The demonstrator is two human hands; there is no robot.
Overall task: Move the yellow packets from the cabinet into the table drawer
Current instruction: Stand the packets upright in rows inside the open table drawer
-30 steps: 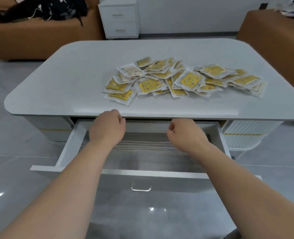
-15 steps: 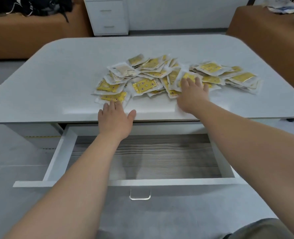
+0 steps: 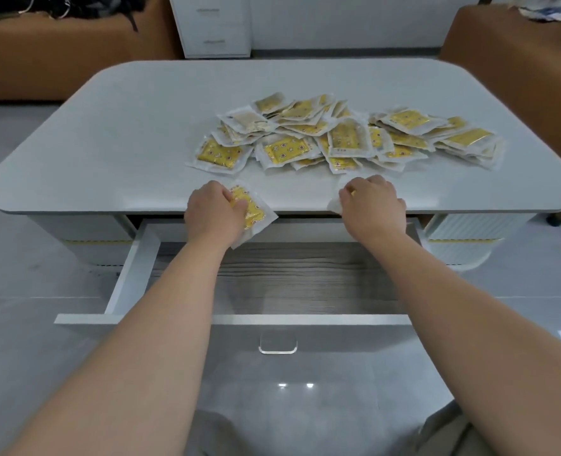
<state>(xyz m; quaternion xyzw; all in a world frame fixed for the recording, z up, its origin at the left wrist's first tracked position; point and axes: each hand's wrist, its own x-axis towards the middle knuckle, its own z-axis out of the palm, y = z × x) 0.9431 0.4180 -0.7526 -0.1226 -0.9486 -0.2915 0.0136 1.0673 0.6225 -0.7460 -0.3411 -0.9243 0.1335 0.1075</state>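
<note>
**Packet Pickup at the Table's Front Edge**

Each packet is a flat, roughly square pouch of whitish translucent film. It encloses a bright yellow insert printed with small red marks.

The left-hand packet [image 3: 254, 214] lies across the front edge of the table [image 3: 108, 153], with its lower corner overhanging that edge. The left hand [image 3: 211, 215] grips it, fingers curled over its left half.

The right-hand packet [image 3: 335, 205] is mostly hidden. Only a white film corner and a trace of yellow show at the table's front edge. The right hand [image 3: 372, 205] is curled round it.

The pile [image 3: 338, 136] of remaining packets lies on the table, right of its centre and farther back than both hands. The pouches overlap loosely.

The drawer [image 3: 134, 268] stands pulled out below the table's front edge. Its grey wood-grain floor shows between the forearms. A clear handle [image 3: 278, 346] sits at the middle of its front panel.

Beyond the table's rear edge stands a white cabinet [image 3: 213, 24]. Brown sofas [image 3: 58, 60] stand off the table's rear corners.
</note>
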